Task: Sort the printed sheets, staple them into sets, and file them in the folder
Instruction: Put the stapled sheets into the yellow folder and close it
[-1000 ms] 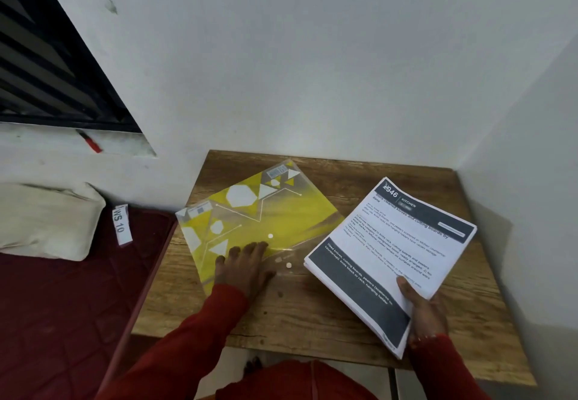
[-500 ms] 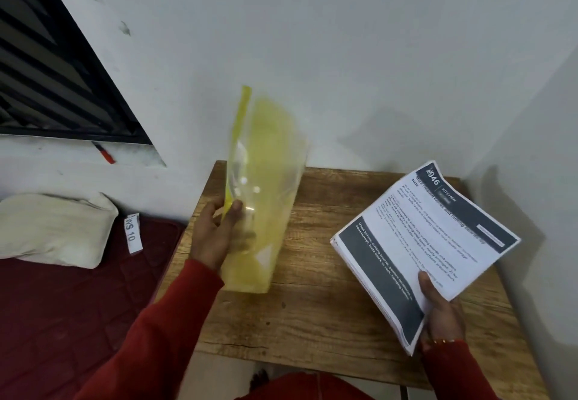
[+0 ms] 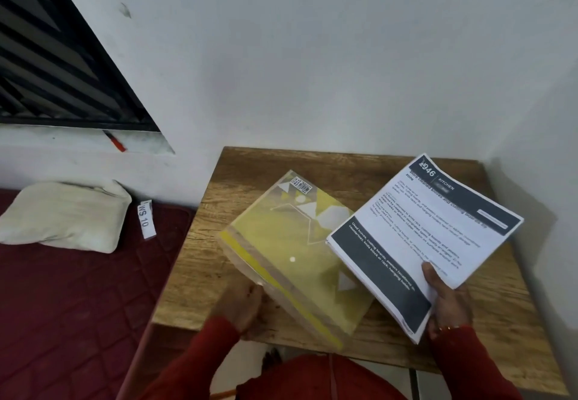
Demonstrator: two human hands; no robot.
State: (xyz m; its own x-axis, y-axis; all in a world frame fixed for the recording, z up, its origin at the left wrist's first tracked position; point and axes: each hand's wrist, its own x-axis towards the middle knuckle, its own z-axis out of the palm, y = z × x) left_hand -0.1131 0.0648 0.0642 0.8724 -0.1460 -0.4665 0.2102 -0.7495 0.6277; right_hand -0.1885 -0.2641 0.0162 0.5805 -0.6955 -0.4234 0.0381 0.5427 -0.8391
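A bedroom: pillow [image 3: 67,215] on red mattress [image 3: 72,312] beside wooden table [image 3: 353,168].

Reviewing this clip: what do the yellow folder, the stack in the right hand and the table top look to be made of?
Folder: probably thin translucent plastic, glossy; the wood grain shows through its edge. Stack of sheets: printed paper, matte, bending slightly in the right hand. Table: wood or wood-look laminate, with visible grain; which one cannot be told.

Cream pillow [image 3: 67,215] on maroon mattress [image 3: 72,315], beside wooden table [image 3: 200,277].
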